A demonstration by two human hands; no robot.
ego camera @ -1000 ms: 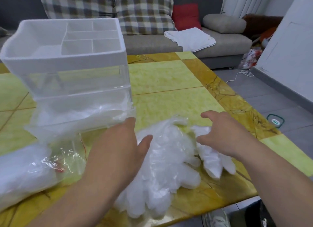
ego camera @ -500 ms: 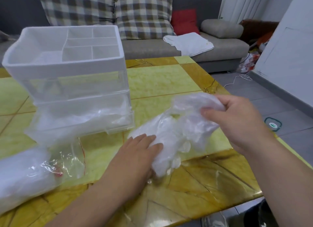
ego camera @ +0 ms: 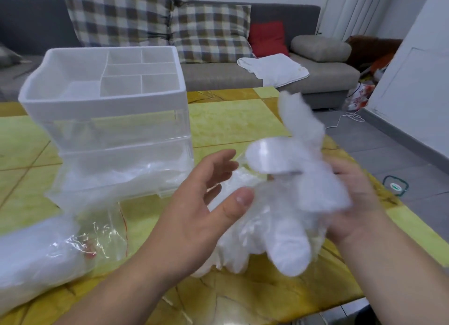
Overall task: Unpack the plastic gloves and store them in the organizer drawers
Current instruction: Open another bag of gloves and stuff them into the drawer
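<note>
Head view: gloves (ego camera: 286, 203) gripped by right hand (ego camera: 357, 203) hide its fingers, left hand (ego camera: 194, 203) loose-fingered, organizer (ego camera: 109, 111) and bag (ego camera: 48, 247) leftward.

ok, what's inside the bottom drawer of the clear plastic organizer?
Crumpled translucent plastic gloves show through the clear bottom drawer of the white-topped organizer. Their count and anything under them is hidden by the pile.
</note>
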